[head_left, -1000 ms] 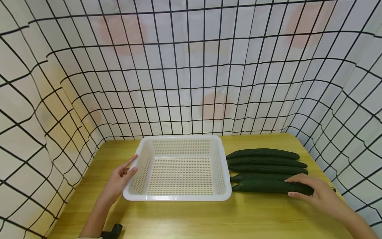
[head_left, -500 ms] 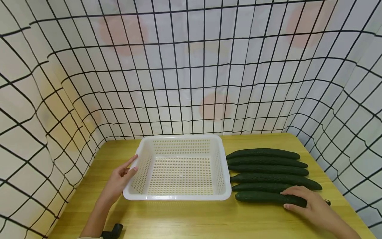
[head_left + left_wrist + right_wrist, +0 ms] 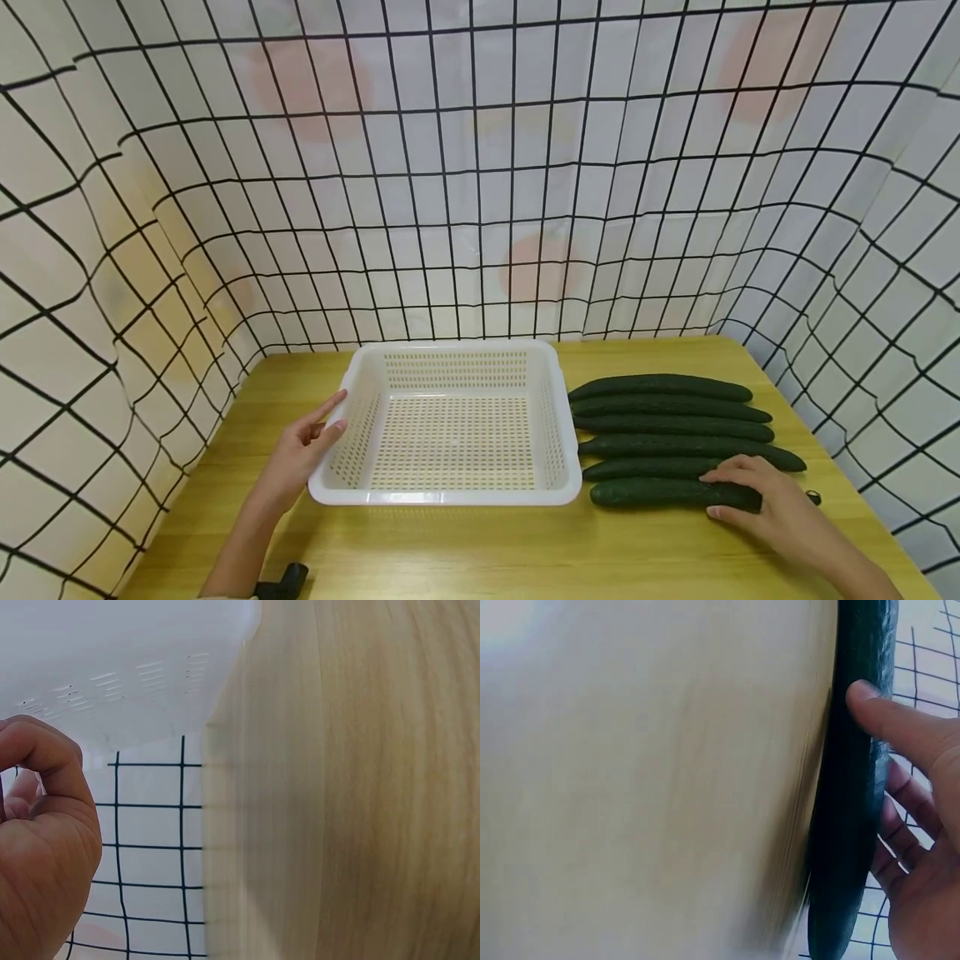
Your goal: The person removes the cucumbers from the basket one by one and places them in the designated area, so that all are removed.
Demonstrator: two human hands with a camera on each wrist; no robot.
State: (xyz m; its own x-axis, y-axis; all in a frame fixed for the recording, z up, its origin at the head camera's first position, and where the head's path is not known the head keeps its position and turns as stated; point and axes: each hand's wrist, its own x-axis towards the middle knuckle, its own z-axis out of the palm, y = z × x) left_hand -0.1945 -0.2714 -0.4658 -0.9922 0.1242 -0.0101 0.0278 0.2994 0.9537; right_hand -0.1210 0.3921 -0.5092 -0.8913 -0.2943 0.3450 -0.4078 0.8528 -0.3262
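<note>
A white plastic basket (image 3: 446, 497) with slotted walls stands in the middle of the table in the head view. My left hand (image 3: 296, 458) holds its left rim, thumb on the inner side; in the left wrist view curled fingers (image 3: 41, 754) show beside the basket wall (image 3: 127, 645). To the basket's right lie several dark green cucumbers in a row. My right hand (image 3: 776, 508) grips the nearest cucumber (image 3: 648, 493) near its right end. In the right wrist view the thumb lies across this cucumber (image 3: 847, 795), with the other fingers on its opposite side.
The other cucumbers (image 3: 682, 446) lie roughly parallel behind the gripped one, close together. A wooden table (image 3: 465, 550) bears everything. White cloth behind black wire grid (image 3: 480, 200) encloses the back and both sides. Something black (image 3: 283, 581) sits at the left wrist.
My right hand has drawn the nearest cucumber toward the table's front, slightly left, and the cucumbers behind it show more fully. The left hand and basket stay put.
</note>
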